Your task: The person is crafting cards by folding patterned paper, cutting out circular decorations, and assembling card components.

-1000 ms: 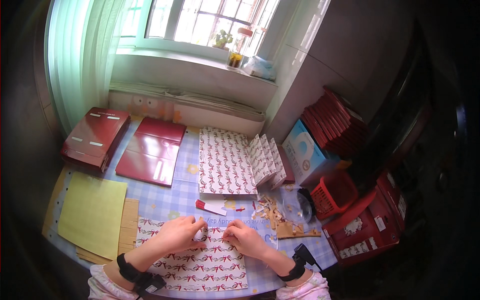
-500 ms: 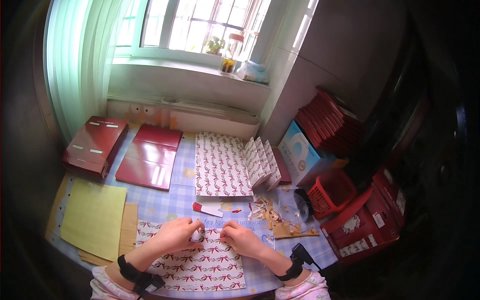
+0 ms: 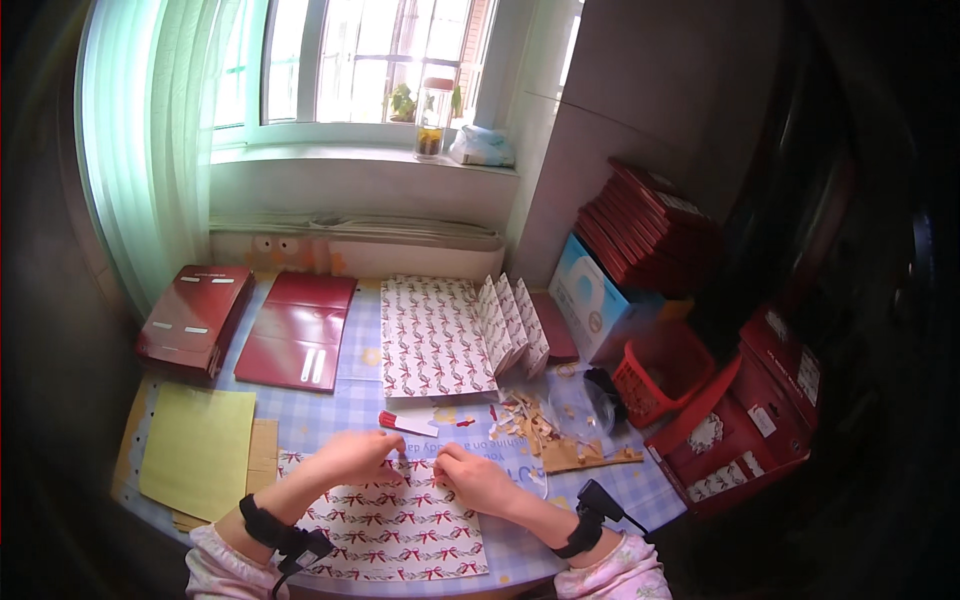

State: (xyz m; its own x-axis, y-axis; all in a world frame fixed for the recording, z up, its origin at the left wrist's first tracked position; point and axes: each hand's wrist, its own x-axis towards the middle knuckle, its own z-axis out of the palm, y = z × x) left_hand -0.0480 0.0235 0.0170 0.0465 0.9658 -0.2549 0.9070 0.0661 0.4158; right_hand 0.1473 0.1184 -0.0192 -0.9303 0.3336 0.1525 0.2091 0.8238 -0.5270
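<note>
A white sheet of patterned paper [image 3: 400,530] with rows of red bows and green garlands lies flat at the near edge of the table. Over its far edge, my left hand [image 3: 365,458] is closed, thumb and fingers brought together. Close beside it on the right, my right hand [image 3: 468,478] is closed too, its fingertips pinched at that same edge. Whatever sits between the fingertips is too small to make out. Just beyond the hands lies a small red-and-white strip [image 3: 408,424]. Each wrist wears a black strap with a small device.
Farther back stand matching patterned panels [image 3: 435,335] and a folded patterned piece [image 3: 515,318]. Dark red folders [image 3: 297,330], a red box [image 3: 195,320] and yellow sheets [image 3: 197,450] are at left. To the right are paper scraps [image 3: 530,425], a red basket [image 3: 660,375] and an open red carton [image 3: 735,440].
The whole view has tilted slightly, so the window and table sit lower in the picture. Both hands stay at the sheet's far edge with only small finger movements.
</note>
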